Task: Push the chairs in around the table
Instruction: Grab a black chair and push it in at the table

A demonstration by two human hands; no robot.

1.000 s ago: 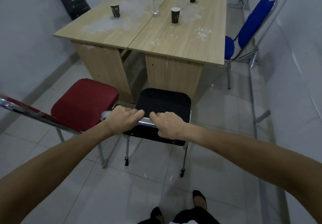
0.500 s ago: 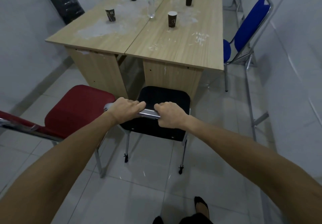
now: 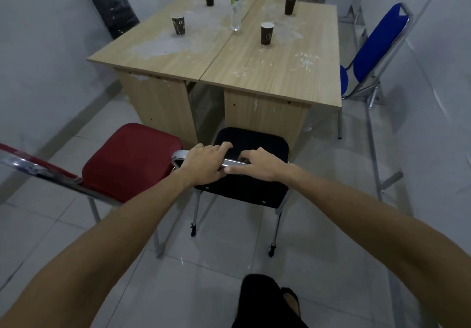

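A black chair (image 3: pixel 252 136) stands in front of me, its seat facing the wooden table (image 3: pixel 270 72). Both my hands grip the chrome top bar of its backrest: my left hand (image 3: pixel 204 165) on the left part, my right hand (image 3: pixel 257 164) on the right part. The seat's front edge sits close to the table's front panel. A red chair (image 3: pixel 130 159) stands to the left, angled away from the table. A blue chair (image 3: pixel 374 44) stands at the table's right side, and another black chair (image 3: pixel 114 8) at the far left corner.
Several dark paper cups (image 3: pixel 266 33) and a clear plastic bottle (image 3: pixel 236 6) stand on the table. White walls close in on the left and right. A metal frame (image 3: pixel 374 149) leans along the right wall. My foot (image 3: pixel 290 302) shows at the bottom on the tiled floor.
The black chair has slid forward toward the table with both hands on its backrest bar. I have stepped forward, so the table looks nearer.
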